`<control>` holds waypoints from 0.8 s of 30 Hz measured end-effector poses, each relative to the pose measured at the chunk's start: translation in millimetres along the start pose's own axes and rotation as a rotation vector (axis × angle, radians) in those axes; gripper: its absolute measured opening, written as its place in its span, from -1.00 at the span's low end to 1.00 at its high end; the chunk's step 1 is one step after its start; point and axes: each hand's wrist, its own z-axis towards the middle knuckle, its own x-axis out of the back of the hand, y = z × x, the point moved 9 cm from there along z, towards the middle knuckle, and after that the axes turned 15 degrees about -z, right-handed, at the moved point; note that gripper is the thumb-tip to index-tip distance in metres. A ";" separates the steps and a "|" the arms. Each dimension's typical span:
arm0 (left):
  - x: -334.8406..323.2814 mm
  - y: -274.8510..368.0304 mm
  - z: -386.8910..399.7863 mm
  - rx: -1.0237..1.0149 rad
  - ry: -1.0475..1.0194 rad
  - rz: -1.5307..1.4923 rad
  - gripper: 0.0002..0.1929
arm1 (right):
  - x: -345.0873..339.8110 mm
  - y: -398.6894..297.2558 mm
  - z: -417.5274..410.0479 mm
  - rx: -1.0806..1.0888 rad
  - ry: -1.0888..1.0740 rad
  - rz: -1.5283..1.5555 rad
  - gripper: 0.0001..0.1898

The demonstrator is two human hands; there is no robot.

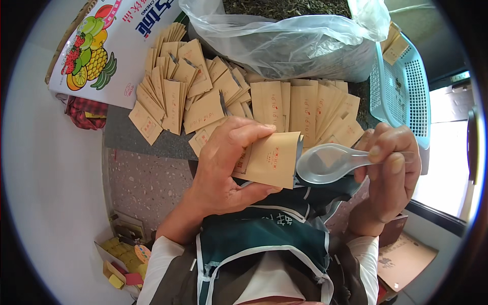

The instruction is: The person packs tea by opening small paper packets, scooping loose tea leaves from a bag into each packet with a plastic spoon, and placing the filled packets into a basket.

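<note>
My left hand (232, 167) grips a kraft paper packet (272, 160) that bears red writing, its mouth turned to the right. A clear plastic spoon (326, 163) is held by its handle in my right hand (392, 167). The bowl of the spoon is right at the packet's mouth and looks empty. What the packet holds is hidden. Behind my hands, many similar paper packets (204, 110) lie in overlapping piles on a dark grey tabletop (152, 146).
A clear plastic bag (289, 45) of dark dried leaves (286, 8) stands at the back. To its right is a light blue plastic basket (400, 95) with a few packets inside. A white cardboard box (122, 57) printed with fruit stands back left. Lower left, an open box (122, 251) holds yellow packs.
</note>
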 end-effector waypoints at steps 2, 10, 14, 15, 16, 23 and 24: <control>3.8 4.1 0.4 -0.007 0.016 0.022 -0.31 | -9.3 0.4 3.9 -0.020 -0.034 0.002 -0.63; 1.2 12.6 13.7 -0.081 -0.009 0.064 -0.29 | -8.5 -22.6 13.2 0.078 -0.038 -0.172 -0.64; 4.8 14.1 15.3 -0.093 0.011 0.009 -0.28 | 9.9 -30.2 15.2 0.093 0.068 -0.171 -0.58; 5.2 14.9 15.7 -0.094 0.011 0.005 -0.28 | 10.0 -30.5 15.3 0.085 0.066 -0.175 -0.58; 4.9 15.7 16.0 -0.097 0.011 0.006 -0.28 | 6.4 -30.1 15.7 0.095 0.047 -0.164 -0.61; 8.1 13.6 13.6 -0.095 0.020 0.053 -0.27 | -7.4 -32.9 24.1 0.123 -0.028 -0.179 -0.68; 7.6 13.5 14.4 -0.088 0.028 0.036 -0.26 | -3.9 -33.9 23.7 0.123 -0.023 -0.184 -0.68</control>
